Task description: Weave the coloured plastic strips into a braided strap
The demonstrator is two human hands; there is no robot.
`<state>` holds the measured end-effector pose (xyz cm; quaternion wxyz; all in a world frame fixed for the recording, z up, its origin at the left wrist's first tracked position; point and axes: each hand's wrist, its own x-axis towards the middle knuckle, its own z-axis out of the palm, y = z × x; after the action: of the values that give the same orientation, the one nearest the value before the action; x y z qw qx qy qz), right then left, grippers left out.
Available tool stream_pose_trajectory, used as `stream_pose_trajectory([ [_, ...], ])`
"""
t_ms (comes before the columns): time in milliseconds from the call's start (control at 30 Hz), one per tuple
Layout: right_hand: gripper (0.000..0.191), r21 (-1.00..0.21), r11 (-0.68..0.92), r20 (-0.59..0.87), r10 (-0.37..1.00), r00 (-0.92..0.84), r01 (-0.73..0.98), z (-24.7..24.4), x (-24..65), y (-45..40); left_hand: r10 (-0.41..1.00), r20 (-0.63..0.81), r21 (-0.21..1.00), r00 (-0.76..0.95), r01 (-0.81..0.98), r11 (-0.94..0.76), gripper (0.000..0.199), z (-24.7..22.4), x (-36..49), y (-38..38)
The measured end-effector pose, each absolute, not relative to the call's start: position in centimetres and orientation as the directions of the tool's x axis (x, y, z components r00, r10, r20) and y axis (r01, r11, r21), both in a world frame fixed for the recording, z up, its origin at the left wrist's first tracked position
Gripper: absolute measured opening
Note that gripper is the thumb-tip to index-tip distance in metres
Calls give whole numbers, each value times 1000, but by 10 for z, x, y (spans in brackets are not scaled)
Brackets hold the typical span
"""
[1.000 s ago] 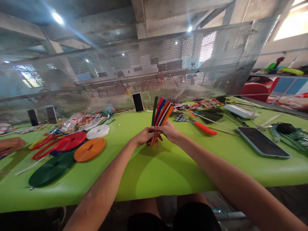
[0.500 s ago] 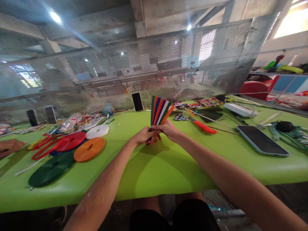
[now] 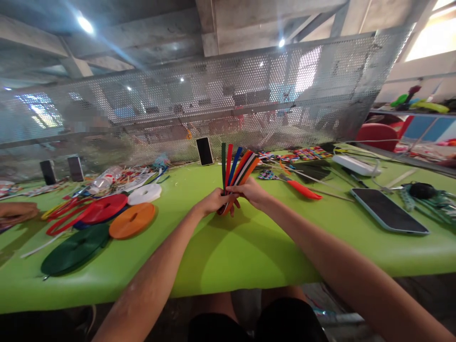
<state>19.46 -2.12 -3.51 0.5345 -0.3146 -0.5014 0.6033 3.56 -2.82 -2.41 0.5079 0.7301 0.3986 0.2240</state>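
Observation:
A fan of flat coloured strips [image 3: 236,170], green, red, blue, orange and white, stands upright above the middle of the green table [image 3: 242,256]. My left hand [image 3: 215,200] is closed on the lower left of the bundle. From the right, my right hand [image 3: 251,192] pinches the strips, its thumb across their front and its other fingers partly behind. The two hands meet at the base, where the strips' lower ends curve and are partly hidden. Rolls of the same kind of strip, green [image 3: 76,248], orange [image 3: 132,220], red [image 3: 107,208] and white [image 3: 144,194], lie to the left.
A phone [image 3: 388,210] lies at the right, near a white power strip [image 3: 356,165]. Red-handled scissors or a cutter [image 3: 302,188] rest right of my hands. Another phone [image 3: 204,151] stands at the back before a perforated metal screen [image 3: 221,104]. Another person's hand [image 3: 17,214] shows at the left edge.
The strips have spread apart: green, red and blue now stand separately on the left, while the orange, white and other strips lean further right, bunched together. Both hands have barely moved.

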Motion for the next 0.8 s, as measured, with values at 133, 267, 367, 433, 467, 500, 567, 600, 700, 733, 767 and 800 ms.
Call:
stream_pose_trajectory([
  [133, 31, -944, 34, 123, 960, -251, -329, -36, 196, -20, 798, -64, 938, 600, 309, -157, 62, -23, 38, -29],
  [267, 30, -942, 25, 120, 957, -265, -336, -37, 197, -20, 762, -77, 961, 643, 253, -116, 60, -22, 39, -31],
  [367, 28, -946, 18, 110, 957, -268, -324, -38, 198, -19, 755, -101, 973, 648, 223, -61, 58, -23, 40, -32],
  [433, 27, -947, 24, 116, 955, -273, -321, -38, 199, -19, 752, -108, 976, 650, 211, -43, 59, -25, 40, -31],
  [467, 27, -947, 30, 124, 952, -278, -320, -38, 199, -19, 753, -104, 977, 650, 207, -44, 59, -26, 40, -30],
  [500, 26, -947, 36, 132, 949, -286, -318, -38, 199, -19, 758, -95, 978, 646, 202, -50, 60, -27, 40, -30],
  [567, 27, -948, 44, 141, 945, -294, -314, -38, 199, -19, 771, -76, 979, 633, 194, -63, 60, -29, 40, -29],
  [600, 27, -949, 48, 144, 946, -291, -312, -38, 199, -19, 777, -70, 979, 626, 191, -66, 59, -31, 41, -28],
  [700, 26, -946, 64, 153, 953, -262, -318, -37, 199, -17, 772, -90, 985, 629, 169, -23, 52, -32, 42, -29],
  [733, 26, -944, 69, 156, 955, -251, -323, -37, 200, -17, 765, -106, 987, 635, 161, 3, 51, -31, 42, -29],
  [767, 26, -942, 72, 159, 957, -245, -329, -37, 200, -16, 759, -122, 988, 640, 153, 31, 50, -30, 43, -29],
  [800, 27, -940, 74, 161, 957, -242, -334, -36, 200, -16, 753, -138, 988, 644, 145, 56, 50, -29, 44, -30],
])
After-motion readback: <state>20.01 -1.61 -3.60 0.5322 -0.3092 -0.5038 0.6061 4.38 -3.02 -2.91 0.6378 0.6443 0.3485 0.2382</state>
